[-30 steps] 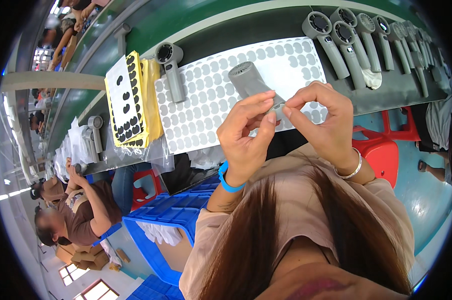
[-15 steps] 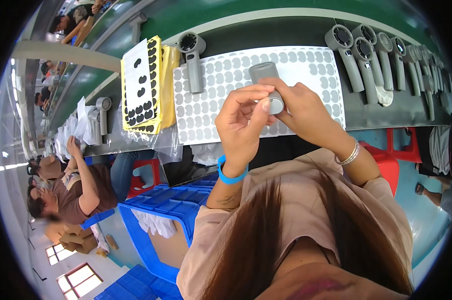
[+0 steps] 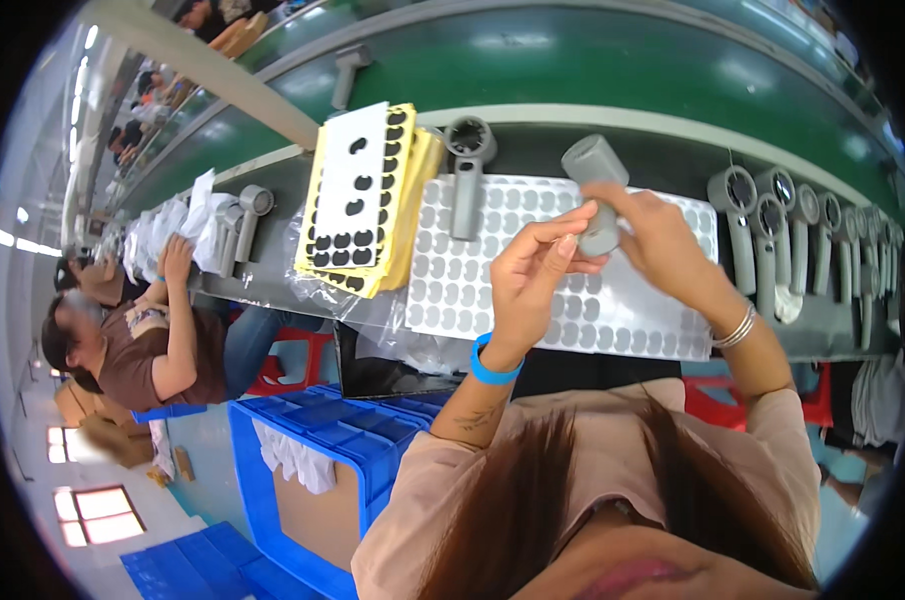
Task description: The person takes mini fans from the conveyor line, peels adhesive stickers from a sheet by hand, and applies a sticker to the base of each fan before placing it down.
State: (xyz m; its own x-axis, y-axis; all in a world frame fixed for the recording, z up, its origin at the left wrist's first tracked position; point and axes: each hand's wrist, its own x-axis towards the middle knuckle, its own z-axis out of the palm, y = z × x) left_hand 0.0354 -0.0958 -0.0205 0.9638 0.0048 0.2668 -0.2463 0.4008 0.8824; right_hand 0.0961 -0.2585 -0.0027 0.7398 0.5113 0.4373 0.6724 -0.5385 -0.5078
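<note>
My right hand is closed around the handle of a grey handheld fan, whose head points away from me. The round handle end faces me. My left hand, with a blue band at the wrist, has its thumb and fingers closed at that end; whether a small sticker is between them I cannot make out. Beneath both hands lies a white sheet with rows of grey bean-shaped stickers. Another grey fan rests on the sheet's far left part.
Left of the sheet is a stack of yellow-edged sheets with black stickers. Several grey fans line the table at right. Blue crates stand below at left. A co-worker handles white bags farther left; a red stool is at right.
The view has shifted, so the table sits lower and farther right. The fan in my hands has tilted, and its handle end now points more downward. Both hands stay on it.
</note>
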